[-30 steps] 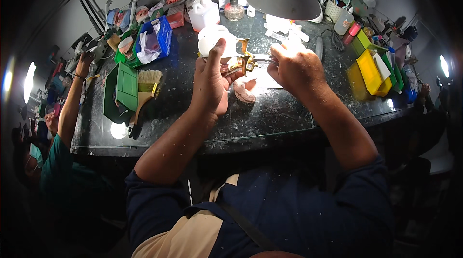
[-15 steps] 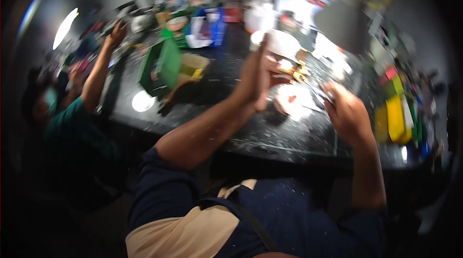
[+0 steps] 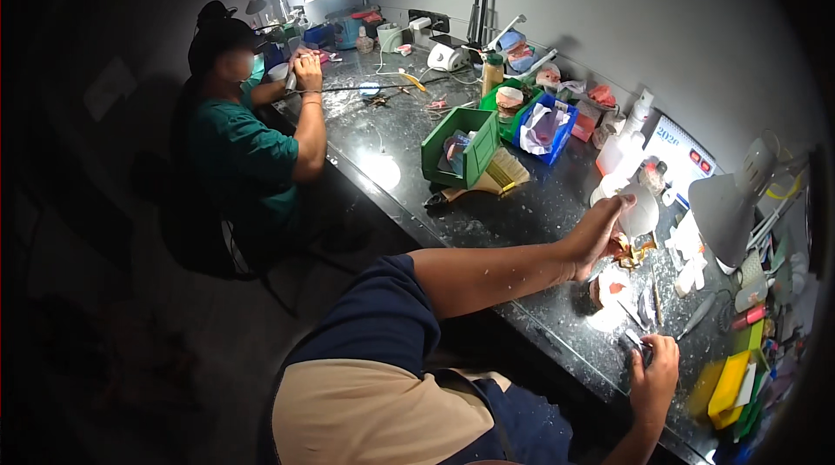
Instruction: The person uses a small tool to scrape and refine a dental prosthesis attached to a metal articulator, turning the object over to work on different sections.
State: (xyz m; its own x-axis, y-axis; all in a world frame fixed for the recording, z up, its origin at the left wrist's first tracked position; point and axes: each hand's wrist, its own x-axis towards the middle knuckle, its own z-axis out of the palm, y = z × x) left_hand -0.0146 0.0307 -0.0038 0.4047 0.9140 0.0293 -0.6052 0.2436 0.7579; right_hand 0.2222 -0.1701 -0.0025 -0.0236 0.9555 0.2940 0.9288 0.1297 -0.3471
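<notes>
My left hand (image 3: 600, 234) reaches over the bench with its thumb against a rounded white bowl (image 3: 641, 209); it appears to grip the bowl, though most fingers are hidden. A gold-coloured metal frame (image 3: 633, 253) lies right below that hand. Closer to me, a whitish, reddish-marked plaster model (image 3: 611, 287) sits in bright lamp light. My right hand (image 3: 657, 371) rests low at the bench's near edge, fingers closed around a small pale tool (image 3: 636, 340) whose kind I cannot make out. Slim hand tools (image 3: 645, 307) and a grey-handled tool (image 3: 698, 314) lie just beyond it.
Green (image 3: 461, 148) and blue (image 3: 546, 127) bins, plus a brush (image 3: 500, 176), stand left of my arm. A grey lamp shade (image 3: 724, 214) and yellow bins (image 3: 729, 388) are on the right. A co-worker (image 3: 252, 126) sits at the bench's far left.
My view has swung left, so the bench and both hands appear farther right, and the co-worker shows fully. The blur has gone. My right hand now sits lower, nearer the bench edge.
</notes>
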